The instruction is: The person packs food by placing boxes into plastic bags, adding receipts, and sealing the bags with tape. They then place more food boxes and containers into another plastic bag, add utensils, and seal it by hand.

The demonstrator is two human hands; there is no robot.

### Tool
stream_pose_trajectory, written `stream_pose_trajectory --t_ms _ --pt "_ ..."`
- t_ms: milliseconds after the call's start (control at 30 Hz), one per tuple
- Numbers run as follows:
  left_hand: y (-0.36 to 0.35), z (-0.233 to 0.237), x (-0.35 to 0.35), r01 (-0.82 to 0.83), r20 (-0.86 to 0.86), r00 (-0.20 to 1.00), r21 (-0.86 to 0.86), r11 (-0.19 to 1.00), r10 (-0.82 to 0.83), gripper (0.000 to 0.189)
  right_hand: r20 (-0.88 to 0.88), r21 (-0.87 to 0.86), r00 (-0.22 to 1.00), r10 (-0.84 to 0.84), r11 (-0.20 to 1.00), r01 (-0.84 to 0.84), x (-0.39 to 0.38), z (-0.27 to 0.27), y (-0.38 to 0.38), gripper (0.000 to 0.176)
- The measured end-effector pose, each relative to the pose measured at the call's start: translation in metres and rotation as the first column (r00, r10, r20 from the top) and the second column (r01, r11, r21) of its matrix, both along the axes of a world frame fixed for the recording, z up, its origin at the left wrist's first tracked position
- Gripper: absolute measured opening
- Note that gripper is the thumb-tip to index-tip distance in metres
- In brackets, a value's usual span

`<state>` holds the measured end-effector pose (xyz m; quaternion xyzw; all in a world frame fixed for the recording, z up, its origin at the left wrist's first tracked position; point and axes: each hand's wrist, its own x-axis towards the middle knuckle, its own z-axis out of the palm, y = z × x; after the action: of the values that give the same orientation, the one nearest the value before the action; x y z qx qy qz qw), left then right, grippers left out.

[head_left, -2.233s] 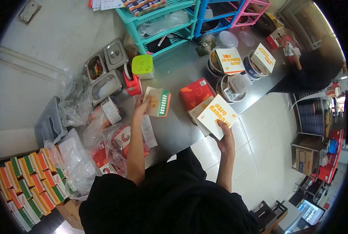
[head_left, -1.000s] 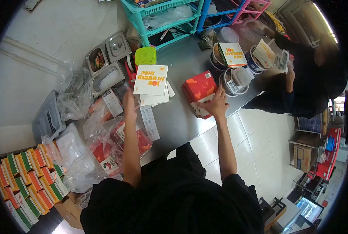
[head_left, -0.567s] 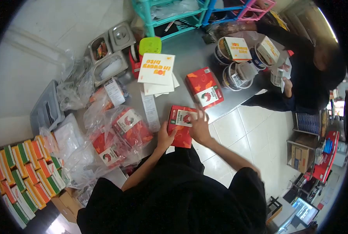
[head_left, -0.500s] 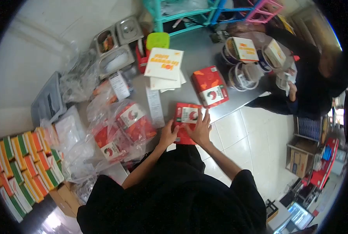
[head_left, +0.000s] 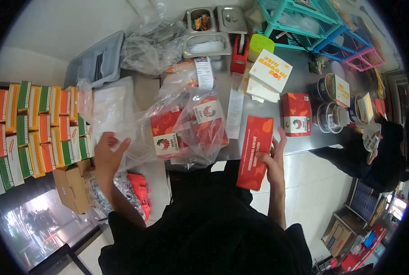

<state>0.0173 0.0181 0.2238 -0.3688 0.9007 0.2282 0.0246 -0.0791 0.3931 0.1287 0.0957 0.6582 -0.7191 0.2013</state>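
Note:
My right hand (head_left: 274, 165) grips a red food box (head_left: 255, 151) by its right edge and holds it on its side over the table's front edge. White lettering runs along the face turned up. Away to the left, my left hand (head_left: 109, 153) has thumb and fingers apart, with nothing in them. Its fingertips are at the lower edge of a stack of clear plastic bags (head_left: 115, 103). Between my hands, more red boxes with a rooster print (head_left: 166, 133) lie inside a clear plastic bag (head_left: 144, 120).
Another red box (head_left: 296, 114) stands right of mine, near white printed cards (head_left: 271, 71) and a paper receipt (head_left: 234, 107). Stacked small cartons (head_left: 34, 133) fill the left side. Steel containers (head_left: 206, 43) line the back. At right, a person (head_left: 385, 151) stands by several tubs (head_left: 328, 117).
My left hand has let go of the red box and moved left to the plastic bags. My right hand has lifted and turned the box onto its side. The view has swung left.

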Motion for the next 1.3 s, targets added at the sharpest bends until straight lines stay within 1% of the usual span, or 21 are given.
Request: stream_pose_trajectory --t_ms 33,100,167,200,333,367,467,567,600,667,800,867,900,933,967,1033,1100,1133,1200,1233,1300 --pt "-0.003 0.0 0.001 -0.004 0.003 1.0 -0.003 1.0 0.004 0.036 -0.121 -0.176 0.992 -0.034 0.984 0.012 0.0 0.031 -0.025 0.1" --pt "-0.01 -0.004 -0.009 -0.072 -0.158 0.953 0.709 0.701 0.257 0.022 -0.241 -0.336 0.966 -0.091 0.942 0.005 0.004 0.04 -0.081 0.112" --pt "-0.002 -0.003 -0.017 -0.056 -0.302 0.869 0.725 0.686 0.391 0.017 -0.595 0.384 0.636 0.492 0.869 -0.313 0.001 -0.036 -0.13 0.121" --pt "0.001 0.001 -0.023 -0.031 -0.427 0.753 0.737 0.675 0.501 0.013 -0.603 0.384 0.631 0.488 0.871 -0.307 -0.005 -0.032 -0.154 0.121" --pt "-0.007 0.017 -0.037 0.151 -0.418 0.587 0.898 0.414 0.693 0.032 -0.928 -0.179 0.349 -0.127 0.976 -0.123 -0.017 -0.01 -0.237 0.106" --pt "-0.019 0.008 -0.038 0.167 -0.423 0.609 0.895 0.413 0.67 0.039 -0.904 -0.188 0.422 -0.069 0.951 -0.246 -0.008 -0.017 -0.228 0.103" --pt "-0.023 0.006 -0.036 0.113 -0.456 0.501 0.877 0.467 0.736 0.038 -0.882 0.256 0.337 0.329 0.936 -0.243 -0.003 -0.034 -0.167 0.093" --pt "-0.015 0.011 -0.028 0.088 -0.42 0.524 0.892 0.443 0.741 0.035 -0.499 0.8 0.396 0.771 0.586 -0.133 -0.013 -0.004 -0.116 0.084" --pt "-0.01 0.003 -0.028 0.081 -0.41 0.525 0.896 0.437 0.745 0.035 -0.451 0.84 0.468 0.76 0.539 -0.066 -0.017 -0.01 -0.113 0.088" --pt "0.005 -0.021 -0.035 0.235 -0.435 0.748 0.88 0.413 0.501 0.031 -0.252 0.887 0.702 0.666 0.449 -0.108 -0.021 -0.011 -0.116 0.091" --pt "0.037 -0.028 -0.052 0.385 -0.46 0.792 0.886 0.257 0.402 0.025 -0.266 0.916 0.782 0.564 0.399 0.024 -0.016 -0.03 -0.145 0.091" --pt "0.053 -0.019 -0.057 0.189 -0.552 0.834 0.3 0.935 0.008 0.022 -0.249 0.935 0.832 0.496 0.347 0.073 -0.008 -0.04 -0.163 0.083" --pt "0.06 -0.016 -0.061 0.198 -0.551 0.834 0.305 0.931 0.004 0.022 -0.267 0.905 0.836 0.48 0.422 0.047 -0.006 -0.04 -0.162 0.062" --pt "0.065 -0.013 -0.063 0.283 -0.543 0.784 -0.116 0.952 -0.299 0.023 -0.264 0.908 0.839 0.476 0.416 0.049 -0.008 -0.043 -0.152 0.062" --pt "0.071 -0.012 -0.065 0.335 -0.409 0.713 -0.514 0.79 -0.569 0.023 -0.303 0.86 0.795 0.526 0.51 -0.01 -0.012 -0.052 -0.134 0.053" --pt "0.089 -0.041 -0.073 0.815 -0.438 0.347 -0.296 0.498 -0.829 0.028 -0.346 0.853 0.741 0.575 0.522 -0.008 -0.012 -0.063 -0.104 0.039" --pt "0.122 -0.08 -0.072 0.918 -0.414 0.392 0.115 0.38 -0.821 0.029 -0.268 0.901 0.731 0.627 0.432 -0.04 -0.014 -0.078 -0.075 0.039" --pt "0.123 -0.098 -0.069 0.919 -0.418 0.39 0.117 0.377 -0.82 0.029 -0.188 0.856 0.735 0.651 0.475 -0.202 -0.021 -0.083 -0.061 0.041" --pt "0.122 -0.124 -0.07 0.906 -0.037 0.386 -0.171 0.386 -0.922 0.038 0.004 0.898 0.648 0.761 0.283 -0.337 -0.043 -0.1 -0.038 0.032" --pt "0.12 -0.133 -0.069 0.913 -0.008 0.4 -0.081 0.399 -0.917 0.049 -0.002 0.9 0.654 0.756 0.287 -0.328 -0.057 -0.111 -0.034 0.032" --pt "0.116 -0.135 -0.061 0.916 -0.009 0.389 -0.096 0.388 -0.921 0.054 -0.338 0.885 0.727 0.598 0.464 0.03 -0.077 -0.119 -0.034 0.023"
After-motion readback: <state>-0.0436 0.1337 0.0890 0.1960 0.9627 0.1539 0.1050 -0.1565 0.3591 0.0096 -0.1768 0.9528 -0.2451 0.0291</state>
